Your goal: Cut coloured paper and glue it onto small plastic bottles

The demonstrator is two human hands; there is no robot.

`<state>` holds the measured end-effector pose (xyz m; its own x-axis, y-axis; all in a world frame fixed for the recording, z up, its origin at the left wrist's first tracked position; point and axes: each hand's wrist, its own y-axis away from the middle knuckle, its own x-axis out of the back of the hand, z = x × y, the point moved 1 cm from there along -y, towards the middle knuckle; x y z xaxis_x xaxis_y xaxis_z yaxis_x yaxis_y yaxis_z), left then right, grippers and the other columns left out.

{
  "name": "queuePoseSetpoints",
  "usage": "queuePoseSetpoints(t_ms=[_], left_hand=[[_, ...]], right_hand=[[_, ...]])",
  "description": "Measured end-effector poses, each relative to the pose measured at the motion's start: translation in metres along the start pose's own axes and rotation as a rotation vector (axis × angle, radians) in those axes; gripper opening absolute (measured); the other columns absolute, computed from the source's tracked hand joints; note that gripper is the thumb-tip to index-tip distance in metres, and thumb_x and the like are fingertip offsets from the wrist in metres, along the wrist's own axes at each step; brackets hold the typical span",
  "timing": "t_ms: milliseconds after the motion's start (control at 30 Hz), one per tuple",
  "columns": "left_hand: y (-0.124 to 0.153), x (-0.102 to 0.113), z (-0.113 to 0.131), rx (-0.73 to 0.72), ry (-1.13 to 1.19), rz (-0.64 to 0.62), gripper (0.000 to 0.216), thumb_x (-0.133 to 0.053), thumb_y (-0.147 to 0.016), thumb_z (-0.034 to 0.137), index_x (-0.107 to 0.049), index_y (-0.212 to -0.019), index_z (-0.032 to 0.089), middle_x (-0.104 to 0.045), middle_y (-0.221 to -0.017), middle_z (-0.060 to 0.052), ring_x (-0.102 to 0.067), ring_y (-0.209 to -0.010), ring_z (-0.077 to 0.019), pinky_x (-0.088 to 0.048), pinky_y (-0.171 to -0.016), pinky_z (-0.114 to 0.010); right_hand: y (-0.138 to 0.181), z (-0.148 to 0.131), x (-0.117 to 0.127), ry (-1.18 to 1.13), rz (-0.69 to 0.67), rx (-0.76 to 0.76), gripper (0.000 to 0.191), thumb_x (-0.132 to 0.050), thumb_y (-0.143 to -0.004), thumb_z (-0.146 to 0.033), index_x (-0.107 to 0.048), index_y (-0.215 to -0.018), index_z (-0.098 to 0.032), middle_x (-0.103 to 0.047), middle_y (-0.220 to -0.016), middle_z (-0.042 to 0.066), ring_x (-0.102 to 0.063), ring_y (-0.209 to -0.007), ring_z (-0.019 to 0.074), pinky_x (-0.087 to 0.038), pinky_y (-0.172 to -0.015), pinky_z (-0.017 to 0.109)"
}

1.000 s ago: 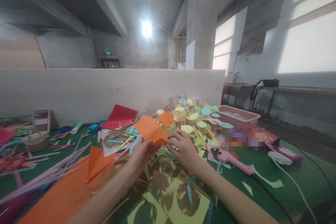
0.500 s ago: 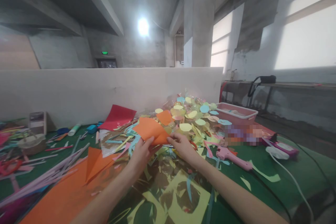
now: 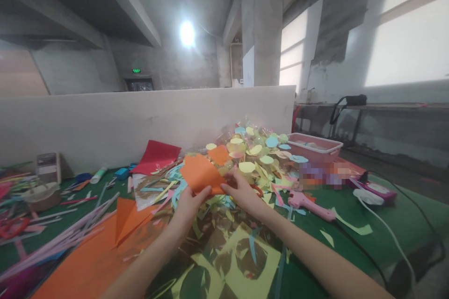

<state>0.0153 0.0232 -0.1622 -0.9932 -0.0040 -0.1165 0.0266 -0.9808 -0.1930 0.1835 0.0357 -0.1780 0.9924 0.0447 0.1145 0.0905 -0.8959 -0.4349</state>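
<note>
Between my two hands is a piece of orange paper (image 3: 200,173), held up over the heap of scraps. My left hand (image 3: 191,200) grips its lower edge, thumb on top. On the right edge, my right hand (image 3: 240,191) pinches the same sheet with thumb and forefinger. Behind it lies a smaller orange piece (image 3: 219,154) among pale yellow and blue cut paper discs (image 3: 247,167). Below my hands are yellow paper offcuts (image 3: 264,261) with round holes. An orange handle (image 3: 258,190), perhaps of scissors, shows partly beside my right hand.
A pink glue gun (image 3: 310,205) with a black cord lies to the right, near a pink plastic basket (image 3: 315,147). Large orange sheets (image 3: 87,257) and pink strips (image 3: 75,238) spread on the left. Red scissors (image 3: 16,228) lie far left. A white partition (image 3: 147,119) stands behind.
The orange paper has turned slightly and its right side now bends down more. My right fingers have shifted on its edge. The whole view has tilted a little.
</note>
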Motion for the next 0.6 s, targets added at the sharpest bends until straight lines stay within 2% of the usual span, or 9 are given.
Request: queuePoseSetpoints(t_ms=[133, 333, 600], left_hand=[[0.0008, -0.0007, 0.003, -0.011, -0.039, 0.005, 0.041, -0.083, -0.06, 0.034, -0.07, -0.093, 0.012, -0.077, -0.089, -0.009, -0.071, -0.08, -0.0236, -0.055, -0.077, -0.034], [0.0035, -0.0028, 0.007, -0.023, -0.044, -0.004, 0.043, -0.082, -0.062, 0.034, -0.069, -0.098, 0.014, -0.076, -0.095, -0.007, -0.071, -0.081, -0.0227, -0.056, -0.077, -0.034], [0.0036, -0.0019, 0.0068, -0.024, -0.051, 0.001, 0.041, -0.083, -0.062, 0.034, -0.069, -0.096, 0.015, -0.077, -0.091, -0.007, -0.071, -0.078, -0.0228, -0.056, -0.077, -0.034]], right_hand=[[0.0022, -0.0041, 0.0008, 0.011, -0.047, -0.022, 0.018, -0.059, -0.081, -0.033, -0.062, -0.093, -0.02, -0.066, -0.09, 0.004, -0.062, -0.085, 0.0217, -0.047, -0.08, 0.038], [0.0016, -0.0056, 0.0017, 0.011, -0.059, -0.031, 0.018, -0.058, -0.081, -0.034, -0.062, -0.091, -0.019, -0.065, -0.086, 0.002, -0.061, -0.082, 0.0204, -0.046, -0.077, 0.036], [0.0013, -0.005, 0.0021, 0.009, -0.061, -0.032, 0.017, -0.057, -0.083, -0.036, -0.062, -0.09, -0.021, -0.065, -0.082, 0.001, -0.061, -0.079, 0.0194, -0.046, -0.075, 0.034]])
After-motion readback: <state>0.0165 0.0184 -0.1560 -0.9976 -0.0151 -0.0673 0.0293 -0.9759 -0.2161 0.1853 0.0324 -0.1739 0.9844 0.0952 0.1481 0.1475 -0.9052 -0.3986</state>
